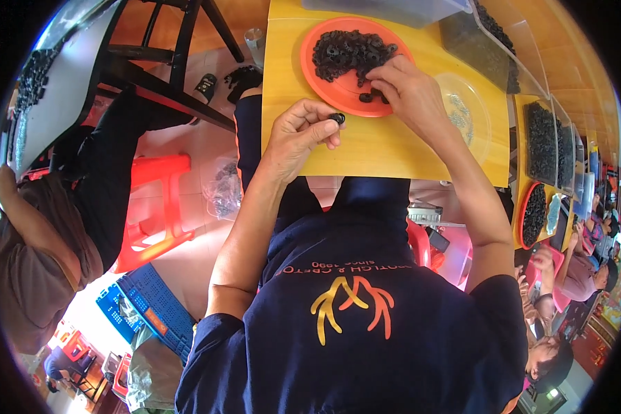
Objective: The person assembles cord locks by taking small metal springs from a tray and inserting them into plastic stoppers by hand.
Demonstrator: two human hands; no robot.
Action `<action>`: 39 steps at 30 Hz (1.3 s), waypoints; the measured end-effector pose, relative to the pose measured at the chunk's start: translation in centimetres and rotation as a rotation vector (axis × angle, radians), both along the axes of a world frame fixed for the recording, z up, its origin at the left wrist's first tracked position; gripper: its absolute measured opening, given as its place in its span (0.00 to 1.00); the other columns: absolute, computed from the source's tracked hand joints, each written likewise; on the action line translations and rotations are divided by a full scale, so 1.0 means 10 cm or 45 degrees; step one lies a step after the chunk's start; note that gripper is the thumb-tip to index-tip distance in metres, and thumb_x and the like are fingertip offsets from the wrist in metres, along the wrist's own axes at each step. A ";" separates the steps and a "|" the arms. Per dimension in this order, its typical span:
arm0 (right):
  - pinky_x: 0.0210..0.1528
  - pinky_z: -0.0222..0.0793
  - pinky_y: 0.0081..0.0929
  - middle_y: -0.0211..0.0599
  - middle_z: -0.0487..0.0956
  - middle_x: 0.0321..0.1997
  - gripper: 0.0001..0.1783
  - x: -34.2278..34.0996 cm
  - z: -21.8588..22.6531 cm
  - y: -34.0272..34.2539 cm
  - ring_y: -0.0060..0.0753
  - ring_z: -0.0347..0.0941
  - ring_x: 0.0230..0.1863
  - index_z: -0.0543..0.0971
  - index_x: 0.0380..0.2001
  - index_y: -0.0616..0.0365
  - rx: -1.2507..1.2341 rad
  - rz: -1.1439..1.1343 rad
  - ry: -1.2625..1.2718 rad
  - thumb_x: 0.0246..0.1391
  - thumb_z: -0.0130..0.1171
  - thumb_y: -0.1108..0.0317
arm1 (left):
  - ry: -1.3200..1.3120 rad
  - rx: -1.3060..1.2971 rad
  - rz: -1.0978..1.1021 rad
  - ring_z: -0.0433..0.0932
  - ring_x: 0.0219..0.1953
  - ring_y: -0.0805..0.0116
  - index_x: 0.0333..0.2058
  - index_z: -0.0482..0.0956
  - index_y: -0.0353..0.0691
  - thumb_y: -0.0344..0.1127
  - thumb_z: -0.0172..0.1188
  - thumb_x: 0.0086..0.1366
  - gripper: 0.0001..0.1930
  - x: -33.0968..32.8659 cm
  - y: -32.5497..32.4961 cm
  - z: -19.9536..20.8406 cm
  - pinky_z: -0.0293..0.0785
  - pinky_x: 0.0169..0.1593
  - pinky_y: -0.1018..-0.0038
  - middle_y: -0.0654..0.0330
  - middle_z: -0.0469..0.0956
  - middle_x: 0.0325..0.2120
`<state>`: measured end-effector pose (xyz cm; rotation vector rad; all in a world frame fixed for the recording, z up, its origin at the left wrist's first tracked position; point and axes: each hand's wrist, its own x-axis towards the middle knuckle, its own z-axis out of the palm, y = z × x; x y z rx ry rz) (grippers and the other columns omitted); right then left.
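Observation:
Between the thumb and fingers of my left hand (300,136) is a small black ring-shaped part (337,118), held just off the near rim of an orange plate (312,81). Many small black ring-like parts (345,55) lie heaped on that plate. My right hand (403,90) reaches over the plate's right side, its fingers bent down among the pieces at the heap's edge. Whether those fingertips pinch a piece is hidden. A few loose black parts (367,97) lie by them. Right of my right wrist sits a clear round dish (481,110) with small silvery pieces.
The yellow table (386,155) carries a clear bin (466,52) of black parts at its far right. More bins (541,148) and another orange plate (522,224) stand farther right. A red stool (162,214) and a blue crate (148,303) are on the left. Other people sit on both sides.

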<state>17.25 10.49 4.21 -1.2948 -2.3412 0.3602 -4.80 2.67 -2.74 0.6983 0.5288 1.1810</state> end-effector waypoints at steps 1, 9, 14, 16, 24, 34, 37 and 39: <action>0.36 0.73 0.35 0.36 0.77 0.35 0.08 -0.01 -0.04 0.06 0.42 0.77 0.38 0.84 0.36 0.52 0.106 0.039 -0.130 0.50 0.62 0.68 | -0.004 -0.001 -0.002 0.77 0.31 0.70 0.41 0.75 0.38 0.26 0.62 0.62 0.08 -0.01 0.00 0.00 0.73 0.36 0.75 0.54 0.80 0.35; 0.37 0.73 0.38 0.35 0.74 0.35 0.06 -0.11 -0.06 0.21 0.39 0.76 0.40 0.82 0.31 0.54 0.241 0.306 -0.494 0.47 0.62 0.68 | 0.013 -0.001 -0.013 0.77 0.31 0.70 0.42 0.76 0.38 0.26 0.61 0.63 0.09 -0.02 0.01 -0.02 0.73 0.36 0.75 0.53 0.80 0.36; 0.35 0.73 0.32 0.34 0.76 0.33 0.08 -0.12 -0.01 0.18 0.32 0.76 0.37 0.79 0.30 0.59 0.191 0.303 -0.275 0.48 0.64 0.68 | -0.057 -0.005 0.022 0.77 0.31 0.70 0.43 0.76 0.37 0.26 0.60 0.64 0.09 0.00 0.00 -0.02 0.74 0.35 0.75 0.52 0.80 0.35; 0.35 0.72 0.27 0.31 0.77 0.31 0.08 -0.10 0.07 0.11 0.26 0.75 0.35 0.78 0.31 0.59 -0.289 0.191 0.030 0.50 0.65 0.67 | -0.086 -0.012 0.035 0.78 0.30 0.69 0.42 0.76 0.36 0.25 0.60 0.64 0.09 0.01 0.01 -0.02 0.75 0.35 0.75 0.52 0.80 0.34; 0.37 0.68 0.15 0.23 0.79 0.32 0.08 0.03 0.20 -0.22 0.14 0.72 0.33 0.80 0.36 0.58 -1.065 0.208 1.006 0.56 0.65 0.67 | -0.173 -0.099 -0.021 0.77 0.29 0.71 0.43 0.76 0.39 0.28 0.60 0.64 0.09 0.11 0.04 0.12 0.73 0.32 0.77 0.56 0.80 0.34; 0.42 0.71 0.19 0.27 0.78 0.37 0.09 0.10 0.18 -0.35 0.18 0.73 0.37 0.80 0.38 0.60 -1.172 0.197 1.024 0.57 0.63 0.67 | -0.028 -0.027 -0.072 0.78 0.30 0.72 0.42 0.76 0.37 0.27 0.62 0.63 0.09 0.23 0.03 0.19 0.74 0.33 0.77 0.58 0.79 0.31; 0.42 0.70 0.19 0.26 0.78 0.36 0.09 0.11 0.17 -0.37 0.17 0.73 0.37 0.79 0.38 0.60 -1.129 0.214 0.970 0.58 0.63 0.68 | 0.011 -0.001 -0.072 0.78 0.30 0.72 0.42 0.76 0.36 0.27 0.62 0.63 0.09 0.25 0.04 0.18 0.75 0.34 0.77 0.58 0.79 0.30; 0.42 0.70 0.19 0.26 0.78 0.36 0.08 0.11 0.16 -0.38 0.17 0.73 0.38 0.78 0.38 0.60 -1.081 0.227 0.928 0.58 0.63 0.68 | 0.095 0.033 -0.058 0.79 0.30 0.72 0.41 0.76 0.35 0.27 0.63 0.63 0.08 0.26 0.04 0.20 0.76 0.34 0.77 0.59 0.79 0.30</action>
